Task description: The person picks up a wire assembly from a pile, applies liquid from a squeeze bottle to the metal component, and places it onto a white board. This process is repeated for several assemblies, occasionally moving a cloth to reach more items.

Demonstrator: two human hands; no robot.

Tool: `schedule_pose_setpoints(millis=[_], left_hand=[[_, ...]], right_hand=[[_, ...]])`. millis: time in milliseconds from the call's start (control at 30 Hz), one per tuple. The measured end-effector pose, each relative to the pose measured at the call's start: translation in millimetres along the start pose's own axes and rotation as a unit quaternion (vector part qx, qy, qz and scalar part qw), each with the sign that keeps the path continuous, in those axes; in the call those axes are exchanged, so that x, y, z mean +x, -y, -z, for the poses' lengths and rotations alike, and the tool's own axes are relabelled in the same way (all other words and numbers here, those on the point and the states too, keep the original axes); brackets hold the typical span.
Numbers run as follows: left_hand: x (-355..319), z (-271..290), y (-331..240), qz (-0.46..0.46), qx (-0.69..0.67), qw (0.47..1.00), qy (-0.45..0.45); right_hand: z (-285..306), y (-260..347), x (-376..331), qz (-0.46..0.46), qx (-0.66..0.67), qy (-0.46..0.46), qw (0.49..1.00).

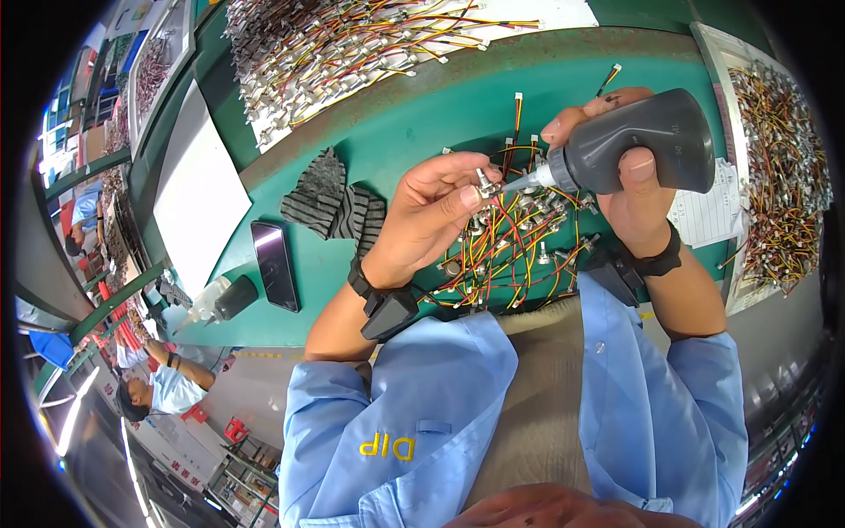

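Note:
My left hand (421,216) pinches a small metal potentiometer (484,183) between thumb and fingertips, its shaft pointing away from me. Wrapped round a dark grey squeeze bottle (647,145) is my right hand (641,201), which holds it tilted on its side. The bottle's pale tapered nozzle (524,182) points left, its tip at the potentiometer; whether they touch I cannot tell. Below both hands lies a loose pile of potentiometers with red, yellow and black wires (519,246) on the green mat (422,132).
Left of the pile lie a striped grey cloth (319,195), a black phone (275,266), a second squeeze bottle (236,297) and a white sheet (198,202). Rows of wired potentiometers (321,75) cover a far board. At right are written paper (709,211) and a full tray (779,176). A person (176,387) works at far left.

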State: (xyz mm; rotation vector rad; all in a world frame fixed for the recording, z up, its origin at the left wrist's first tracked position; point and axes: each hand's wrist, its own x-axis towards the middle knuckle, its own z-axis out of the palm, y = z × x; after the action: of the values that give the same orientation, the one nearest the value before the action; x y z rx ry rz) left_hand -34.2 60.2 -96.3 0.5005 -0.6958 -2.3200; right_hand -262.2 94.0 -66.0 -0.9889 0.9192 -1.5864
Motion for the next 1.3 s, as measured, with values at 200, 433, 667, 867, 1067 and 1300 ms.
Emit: schedule_pose_setpoints(millis=[200,433,667,867,1067,1300], left_hand=[[0,2,0,0.002,0.003,1.000,0.003],[-1,-3,-7,-0.008,0.019,1.000,-0.012],[4,1,-50,-0.090,0.142,0.985,-0.037],[77,-10,-136,-0.169,0.403,0.893,-0.110],[152,25,-166,-0.197,0.675,0.697,-0.140],[166,34,-149,-0.185,0.772,0.583,-0.173]], right_hand=[[4,-1,0,-0.006,-0.017,0.011,1.000],[6,0,14,0.024,0.076,-0.033,0.996],[56,20,38,-0.010,0.376,-0.118,0.919],[62,16,43,-0.012,0.365,-0.146,0.919],[57,12,46,-0.023,0.353,-0.175,0.919],[53,12,44,-0.034,0.338,-0.203,0.919]])
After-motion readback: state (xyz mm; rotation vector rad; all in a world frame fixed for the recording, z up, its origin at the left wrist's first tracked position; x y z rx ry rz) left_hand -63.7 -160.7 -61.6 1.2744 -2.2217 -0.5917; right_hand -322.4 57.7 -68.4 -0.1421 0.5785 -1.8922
